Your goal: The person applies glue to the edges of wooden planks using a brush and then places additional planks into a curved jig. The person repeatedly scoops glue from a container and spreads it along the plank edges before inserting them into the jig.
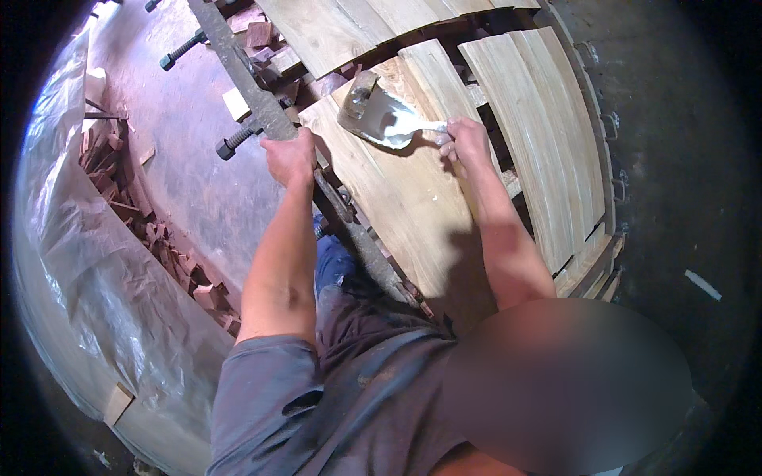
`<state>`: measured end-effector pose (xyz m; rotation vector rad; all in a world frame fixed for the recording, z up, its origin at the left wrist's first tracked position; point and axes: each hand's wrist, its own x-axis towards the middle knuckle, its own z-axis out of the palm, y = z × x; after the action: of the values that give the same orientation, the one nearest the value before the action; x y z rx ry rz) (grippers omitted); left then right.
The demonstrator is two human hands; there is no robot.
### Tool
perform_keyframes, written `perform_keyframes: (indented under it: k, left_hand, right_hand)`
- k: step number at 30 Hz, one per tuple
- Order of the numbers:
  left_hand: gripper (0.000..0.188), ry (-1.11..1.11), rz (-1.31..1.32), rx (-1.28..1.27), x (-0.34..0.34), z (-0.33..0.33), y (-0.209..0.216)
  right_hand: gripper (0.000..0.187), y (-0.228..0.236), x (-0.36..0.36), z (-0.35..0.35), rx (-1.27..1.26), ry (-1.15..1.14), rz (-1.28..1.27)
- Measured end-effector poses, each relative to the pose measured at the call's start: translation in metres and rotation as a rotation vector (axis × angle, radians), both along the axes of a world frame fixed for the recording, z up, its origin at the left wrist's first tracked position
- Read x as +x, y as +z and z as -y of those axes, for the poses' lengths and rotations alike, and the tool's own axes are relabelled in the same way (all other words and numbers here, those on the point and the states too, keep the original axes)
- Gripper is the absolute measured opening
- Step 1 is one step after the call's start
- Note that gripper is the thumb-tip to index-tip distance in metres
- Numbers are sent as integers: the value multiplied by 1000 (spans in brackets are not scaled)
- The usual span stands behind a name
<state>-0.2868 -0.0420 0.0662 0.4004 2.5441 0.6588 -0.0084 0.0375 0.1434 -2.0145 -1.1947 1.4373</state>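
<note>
i saw the right hand [467, 143] pinching a white handle [429, 127], perhaps to avoid the paste [393, 121]; the smeared container [355, 109] was toward its ten o'clock, over pale boards [389, 198]. the left hand [290, 156] curled upon the metal bar [246, 75], probably for balance.

An open, white-smeared container [376, 117] is at twelve o'clock, its white handle [429, 126] toward three. A grey rail [248, 79] slants eleven to five.

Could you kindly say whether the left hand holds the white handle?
No, the right hand grips the white handle, while the left hand is at the metal bar.
</note>
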Motion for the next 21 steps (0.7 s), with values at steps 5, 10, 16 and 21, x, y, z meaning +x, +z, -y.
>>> perform_keyframes:
  k: [5,10,16,21]
  left_hand:
    - [74,-25,6,18,-1,0,-5]
    - [73,-16,-6,11,0,-1,-5]
    - [72,-10,-12,-46,2,-4,-1]
    - [71,-20,-5,-42,0,-4,-3]
  right_hand:
    - [20,-16,13,19,-149,-154,-315]
    - [23,-20,21,35,-344,-211,-457]
    - [22,-13,37,38,-257,-245,-894]
    - [25,1,37,8,-106,-370,-904]
